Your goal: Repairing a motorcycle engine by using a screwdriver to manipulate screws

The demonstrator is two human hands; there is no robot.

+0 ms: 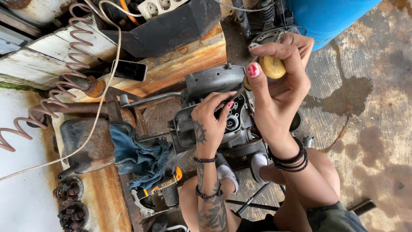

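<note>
My right hand (pixel 285 64) grips the yellow tool handle (pixel 271 66); my left hand (pixel 210 118) pinches its shaft against the grey engine casing (pixel 214 81).

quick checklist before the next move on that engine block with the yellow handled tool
1. Right hand grips the yellow tool handle: ok.
2. Tool tip seated on the engine block: cannot tell, hidden by the fingers.
3. Left hand steadies the work at the open engine face: ok.
4. Block held firm between the feet: cannot tell.
5. Blue rag lies clear of the hands: ok.
6. Cordless drill near the left knee, within reach: ok.
</note>
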